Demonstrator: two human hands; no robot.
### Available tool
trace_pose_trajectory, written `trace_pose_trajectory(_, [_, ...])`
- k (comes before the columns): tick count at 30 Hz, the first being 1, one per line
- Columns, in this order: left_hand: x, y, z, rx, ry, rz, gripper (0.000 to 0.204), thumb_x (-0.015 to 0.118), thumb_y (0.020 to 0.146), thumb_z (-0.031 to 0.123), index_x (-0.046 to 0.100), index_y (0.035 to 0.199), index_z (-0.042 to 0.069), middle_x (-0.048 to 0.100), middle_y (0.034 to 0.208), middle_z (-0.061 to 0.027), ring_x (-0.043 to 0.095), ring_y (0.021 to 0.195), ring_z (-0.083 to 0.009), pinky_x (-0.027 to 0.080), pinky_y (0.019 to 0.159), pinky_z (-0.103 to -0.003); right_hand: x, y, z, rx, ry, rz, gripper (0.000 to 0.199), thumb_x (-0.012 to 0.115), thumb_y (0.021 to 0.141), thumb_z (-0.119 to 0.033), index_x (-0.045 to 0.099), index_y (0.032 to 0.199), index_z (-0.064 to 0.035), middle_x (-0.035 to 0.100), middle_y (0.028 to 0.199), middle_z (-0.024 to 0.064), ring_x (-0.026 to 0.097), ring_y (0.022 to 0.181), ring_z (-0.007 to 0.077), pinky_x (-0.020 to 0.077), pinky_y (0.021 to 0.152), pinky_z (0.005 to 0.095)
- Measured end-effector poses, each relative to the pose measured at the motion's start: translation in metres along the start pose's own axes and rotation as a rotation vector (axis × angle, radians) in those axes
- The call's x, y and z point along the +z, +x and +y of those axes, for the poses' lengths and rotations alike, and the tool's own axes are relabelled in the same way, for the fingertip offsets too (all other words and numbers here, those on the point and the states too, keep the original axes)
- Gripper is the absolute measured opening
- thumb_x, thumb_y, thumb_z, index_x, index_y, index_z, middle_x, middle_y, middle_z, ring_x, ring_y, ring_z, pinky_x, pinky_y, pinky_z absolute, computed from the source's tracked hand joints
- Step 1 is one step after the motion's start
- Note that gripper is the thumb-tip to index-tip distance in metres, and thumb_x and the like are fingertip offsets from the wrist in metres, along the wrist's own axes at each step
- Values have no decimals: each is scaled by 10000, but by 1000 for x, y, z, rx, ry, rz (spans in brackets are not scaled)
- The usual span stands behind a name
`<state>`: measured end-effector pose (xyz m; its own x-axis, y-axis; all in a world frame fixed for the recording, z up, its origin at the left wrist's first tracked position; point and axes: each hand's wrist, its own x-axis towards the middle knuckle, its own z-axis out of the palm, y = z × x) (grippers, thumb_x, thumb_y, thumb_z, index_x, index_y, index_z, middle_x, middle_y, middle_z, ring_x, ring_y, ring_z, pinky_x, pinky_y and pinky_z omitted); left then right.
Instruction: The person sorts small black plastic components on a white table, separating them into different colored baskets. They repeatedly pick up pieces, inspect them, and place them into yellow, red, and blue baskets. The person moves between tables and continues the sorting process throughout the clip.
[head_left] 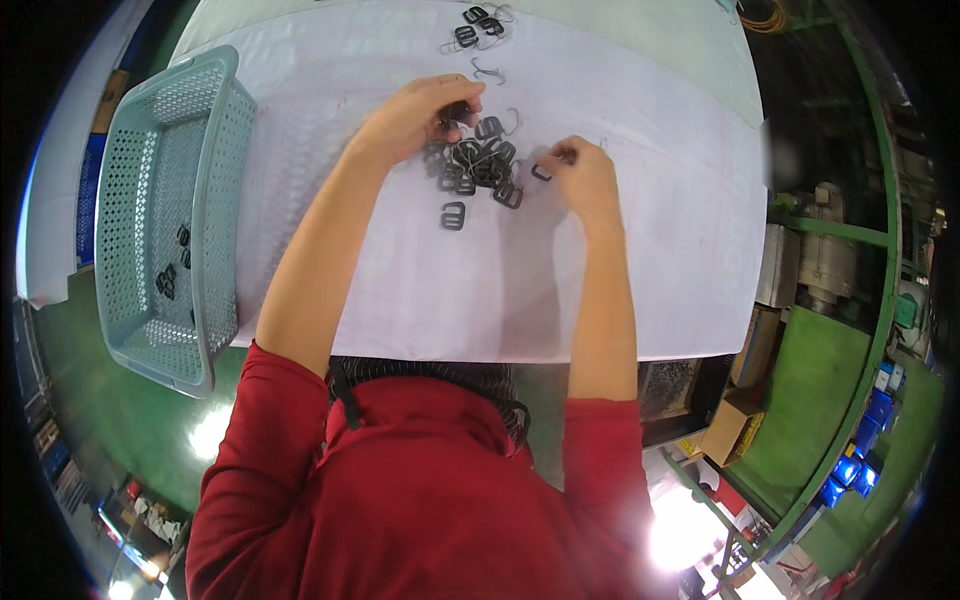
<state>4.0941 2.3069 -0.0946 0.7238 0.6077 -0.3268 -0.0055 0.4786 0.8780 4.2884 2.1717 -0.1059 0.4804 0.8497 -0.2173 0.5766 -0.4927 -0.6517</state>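
Observation:
A pile of black slide buckles (484, 172) tangled with thin wire or thread lies on the white-covered table (660, 240). My left hand (420, 115) hangs over the pile's far left side, its fingers curled; what they hold, if anything, is hidden beneath them. To the right of the pile, my right hand (585, 178) pinches a black slide buckle (541, 172) between thumb and fingers. One loose buckle (453, 216) lies flat just nearer to me than the pile. Thin bent wire (488, 71) rests beyond my left hand.
On the left stands a pale blue-green perforated plastic basket (225, 200) with several black buckles inside. A smaller cluster of buckles (480, 27) with wire lies at the table's far end. Right of the table are green metal framing (835, 232) and an open cardboard box (732, 428).

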Motion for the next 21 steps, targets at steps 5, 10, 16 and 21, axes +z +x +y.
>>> trace_pose_trajectory(5, [23, 20, -28, 291, 1178, 318, 257, 673, 771, 269, 595, 850, 37, 618, 751, -117, 584, 712, -229, 454, 614, -331, -26, -19, 19, 151, 1320, -136, 225, 666, 801, -164, 569, 942, -18, 565, 798, 40, 575, 687, 154, 337, 484, 238])
trace_pose_trajectory(10, [12, 4, -1, 199, 879, 161, 247, 673, 775, 265, 621, 858, 39, 585, 689, -43, 587, 688, -163, 445, 573, -306, 4, 8, 4, 44, 545, -203, 262, 705, 757, -206, 613, 896, -4, 609, 762, 61, 600, 725, 181, 425, 553, 273])
trace_pose_trajectory(16, [-32, -38, 9, 51, 45, 162, 280, 662, 805, 289, 628, 875, 20, 541, 652, 7, 492, 591, -53, 333, 430, -233, 19, 23, -14, -157, 110, -236, 268, 738, 717, -197, 638, 845, 17, 610, 709, 65, 539, 579, 128, 425, 562, 253])
trace_pose_trajectory(21, [-16, -37, -7, 22, 901, 355, 273, 677, 788, 252, 611, 952, 44, 564, 662, -35, 557, 631, -115, 409, 471, -307, -20, 11, -10, 139, 426, -256, 245, 737, 731, -223, 635, 786, -7, 515, 612, 1, 419, 484, 65, 304, 439, 213])
